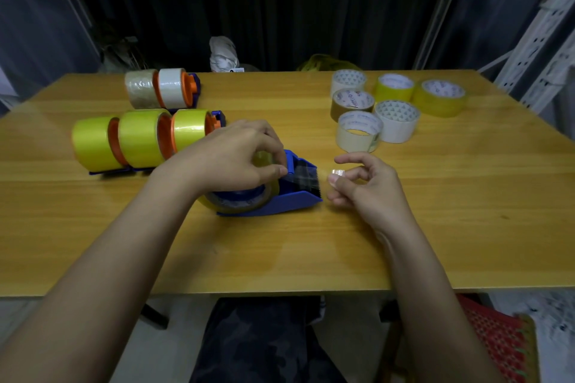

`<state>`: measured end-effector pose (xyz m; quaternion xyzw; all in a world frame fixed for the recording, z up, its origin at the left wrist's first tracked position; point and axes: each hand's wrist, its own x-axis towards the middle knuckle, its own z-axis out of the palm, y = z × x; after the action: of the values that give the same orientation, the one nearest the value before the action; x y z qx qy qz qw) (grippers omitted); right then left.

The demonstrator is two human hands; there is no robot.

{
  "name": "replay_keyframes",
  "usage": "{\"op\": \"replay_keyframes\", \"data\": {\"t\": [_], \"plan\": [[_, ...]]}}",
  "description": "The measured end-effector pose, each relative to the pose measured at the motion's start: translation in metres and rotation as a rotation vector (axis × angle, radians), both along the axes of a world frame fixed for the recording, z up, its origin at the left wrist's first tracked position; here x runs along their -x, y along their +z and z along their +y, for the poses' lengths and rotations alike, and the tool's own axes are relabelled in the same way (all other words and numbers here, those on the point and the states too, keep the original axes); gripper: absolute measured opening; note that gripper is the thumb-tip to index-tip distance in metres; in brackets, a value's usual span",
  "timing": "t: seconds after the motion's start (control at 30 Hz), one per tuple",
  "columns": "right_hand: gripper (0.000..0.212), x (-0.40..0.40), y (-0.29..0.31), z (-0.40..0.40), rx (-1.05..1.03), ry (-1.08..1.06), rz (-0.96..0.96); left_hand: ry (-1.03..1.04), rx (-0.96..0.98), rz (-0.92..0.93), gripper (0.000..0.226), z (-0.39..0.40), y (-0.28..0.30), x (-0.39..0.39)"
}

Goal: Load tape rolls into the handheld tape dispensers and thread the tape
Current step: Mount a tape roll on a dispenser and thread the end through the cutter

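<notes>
Pinching the tape end [337,172], the right hand [364,186] pulled it past the blue dispenser [280,199]. The left hand [236,158] gripped the roll [239,200]. Pulled crooked, the tape might have wrinkled or stuck to itself.

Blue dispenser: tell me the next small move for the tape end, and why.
Probably lower the tape end onto the toothed blade and press it there. The right hand pinches it just past the blade, a clear strip already spans the blue dispenser, and the left hand grips the roll.
</notes>
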<state>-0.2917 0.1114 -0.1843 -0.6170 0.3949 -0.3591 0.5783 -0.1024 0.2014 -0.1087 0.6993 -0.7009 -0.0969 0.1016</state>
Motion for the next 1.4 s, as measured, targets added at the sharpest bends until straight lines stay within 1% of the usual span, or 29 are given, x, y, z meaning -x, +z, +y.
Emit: {"op": "replay_keyframes", "data": {"t": [0.13, 0.23, 0.33, 0.37, 0.43, 0.5, 0.77, 0.9, 1.13, 1.4], "plan": [[0.026, 0.003, -0.002, 0.004, 0.009, -0.001, 0.01, 0.014, -0.023, -0.005, 0.014, -0.002, 0.002, 0.001], [0.024, 0.002, -0.006, 0.007, 0.039, -0.005, 0.04, 0.009, -0.023, -0.016, 0.006, -0.002, 0.002, 0.002], [0.023, 0.001, -0.007, 0.009, 0.032, 0.003, 0.034, 0.008, -0.014, -0.036, 0.008, 0.0, 0.0, 0.003], [0.024, 0.001, -0.007, 0.008, 0.027, 0.001, 0.03, 0.01, -0.016, -0.034, 0.011, 0.001, 0.001, 0.003], [0.025, 0.001, -0.006, 0.006, 0.019, -0.003, 0.023, 0.023, -0.022, 0.012, 0.025, 0.002, 0.004, 0.005], [0.027, 0.003, -0.005, 0.004, 0.01, -0.004, 0.014, 0.027, -0.02, 0.04, 0.031, 0.002, 0.005, 0.007], [0.03, 0.004, -0.004, 0.003, -0.009, -0.005, -0.016, 0.043, -0.012, 0.03, 0.027, 0.004, 0.004, 0.006], [0.029, 0.007, -0.01, 0.003, 0.025, -0.034, 0.021, 0.085, -0.035, 0.048, 0.026, 0.004, 0.003, 0.004], [0.031, 0.012, -0.01, -0.003, 0.032, -0.055, 0.022, 0.036, -0.013, 0.009, 0.026, 0.004, 0.004, 0.006], [0.035, 0.012, -0.007, -0.011, -0.031, -0.03, 0.012, 0.026, -0.016, -0.01, 0.026, 0.004, 0.003, 0.005]]}}
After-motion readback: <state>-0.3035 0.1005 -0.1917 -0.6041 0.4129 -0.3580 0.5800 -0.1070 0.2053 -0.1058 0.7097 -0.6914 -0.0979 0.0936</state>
